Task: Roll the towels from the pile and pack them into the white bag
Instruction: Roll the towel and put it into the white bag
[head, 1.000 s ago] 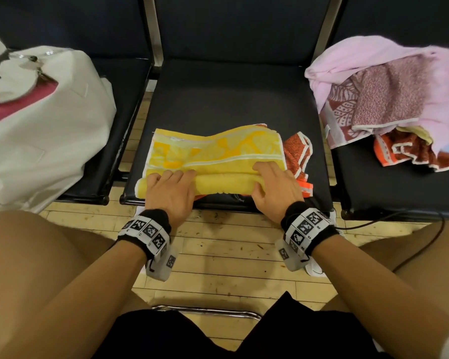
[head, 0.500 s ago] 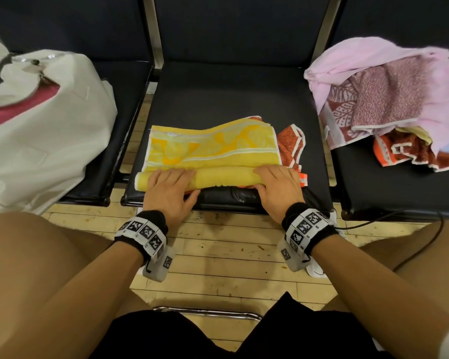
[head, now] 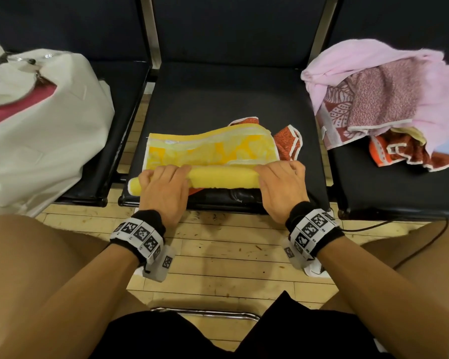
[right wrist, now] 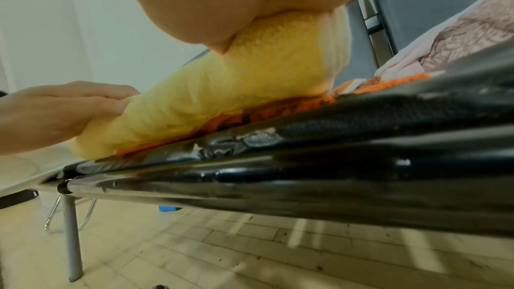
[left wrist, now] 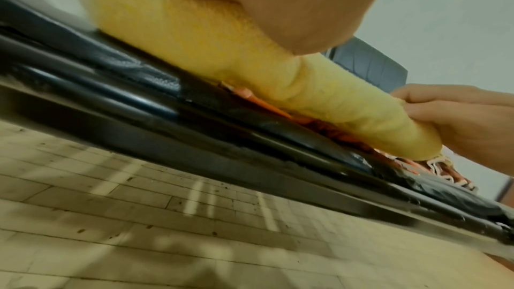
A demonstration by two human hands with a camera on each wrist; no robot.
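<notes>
Yellow terry is tightening into a tube at the front edge of the bench's middle seat [head: 218, 99]. The left hand [head: 163, 187] curls over the near-left end of the yellow towel [head: 223, 174], the right hand [head: 283, 187] curls over the right end, so each grip is wrapped on the roll. Roughly half of that towel lies flat and unrolled beyond the fingers, stretching toward the seat back. An orange patterned towel [head: 287, 143] peeks out beneath it, at the right edge and along the front.

By my reading this is early going: the white bag [head: 49, 130] sits on the left seat, and whether any roll is inside cannot be told. The pile [head: 389, 104] on the right seat holds several loose towels, pink and patterned, waiting. Left to do: finish this roll, bag it, then the rest.
</notes>
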